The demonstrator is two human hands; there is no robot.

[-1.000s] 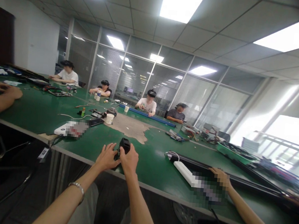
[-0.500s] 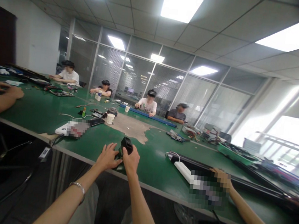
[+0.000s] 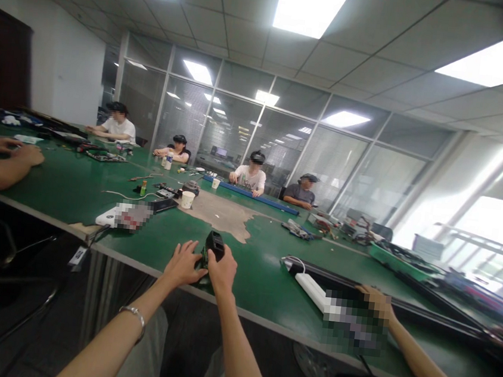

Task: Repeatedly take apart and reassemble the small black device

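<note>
A small black boxy device (image 3: 215,243) stands upright near the front edge of the green table (image 3: 265,268). My right hand (image 3: 224,269) is closed round its right side, the thumb on its near face. On the other side, my left hand (image 3: 184,263) has its fingers spread, with the fingertips beside a small dark green part (image 3: 201,265) at the device's left side. Whether the left fingertips touch that part is too small to tell. A silver bracelet (image 3: 136,319) is on my left wrist.
A white power strip (image 3: 312,291) and long black rails (image 3: 349,283) lie to the right, with another person's hand (image 3: 376,303) over them. A paper cup (image 3: 188,200) and a white device (image 3: 111,214) stand left. Several people sit around the table.
The whole view has shifted slightly. Both hands and the black device keep nearly the same places; the device looks turned a little.
</note>
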